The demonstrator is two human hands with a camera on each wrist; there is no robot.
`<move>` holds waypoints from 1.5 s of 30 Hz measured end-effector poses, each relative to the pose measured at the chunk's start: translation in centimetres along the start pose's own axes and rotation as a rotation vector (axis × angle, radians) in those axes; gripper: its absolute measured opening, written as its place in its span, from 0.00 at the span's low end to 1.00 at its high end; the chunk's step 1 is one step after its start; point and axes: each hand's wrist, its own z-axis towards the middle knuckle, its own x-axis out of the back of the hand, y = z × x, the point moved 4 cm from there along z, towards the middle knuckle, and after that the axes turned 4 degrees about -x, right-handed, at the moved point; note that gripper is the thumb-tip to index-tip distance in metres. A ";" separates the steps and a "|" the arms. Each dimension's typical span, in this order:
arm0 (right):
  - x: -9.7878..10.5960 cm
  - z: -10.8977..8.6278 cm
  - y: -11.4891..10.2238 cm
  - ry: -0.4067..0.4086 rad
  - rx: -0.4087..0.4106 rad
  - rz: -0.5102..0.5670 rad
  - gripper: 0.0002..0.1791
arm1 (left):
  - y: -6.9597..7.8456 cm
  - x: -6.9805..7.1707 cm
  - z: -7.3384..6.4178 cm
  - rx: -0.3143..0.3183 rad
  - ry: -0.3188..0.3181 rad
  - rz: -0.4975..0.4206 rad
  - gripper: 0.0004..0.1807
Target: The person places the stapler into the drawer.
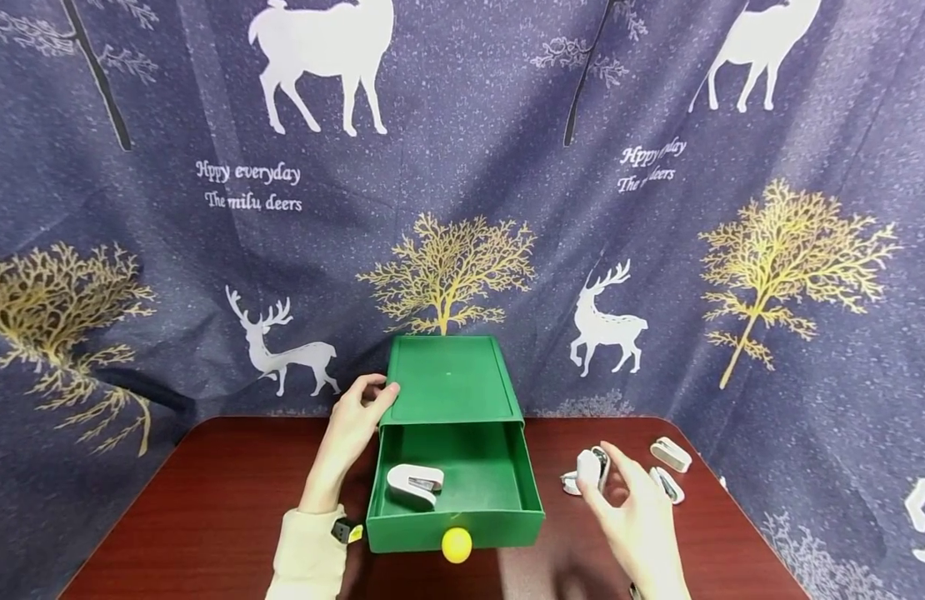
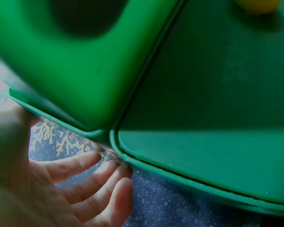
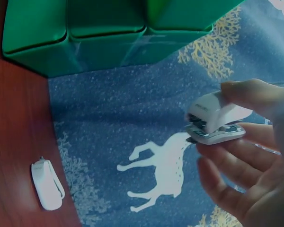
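Observation:
A green drawer cabinet (image 1: 447, 383) stands at the middle of the table, its top drawer (image 1: 492, 533) pulled out by a yellow knob (image 1: 457, 545). Inside the drawer, at its left, lies a white stapler (image 1: 415, 483). My left hand (image 1: 361, 408) holds the cabinet's left edge, thumb over the top; in the left wrist view its bent fingers (image 2: 99, 184) touch the green side. To the right of the drawer, my right hand (image 1: 631, 504) pinches another white mini stapler (image 3: 217, 116) between thumb and fingers, raised off the table.
A white stapler (image 1: 570, 482) lies on the table, partly hidden behind the held one. Two more staplers, one upper (image 1: 671, 454) and one lower (image 1: 667, 486), lie near the right edge. A dark blue printed cloth (image 1: 462, 167) hangs behind the reddish-brown table (image 1: 230, 500).

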 end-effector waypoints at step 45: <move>-4.7 4.1 -12.0 -0.464 0.626 0.015 0.26 | 0.0 0.0 0.0 -0.009 -0.013 -0.020 0.30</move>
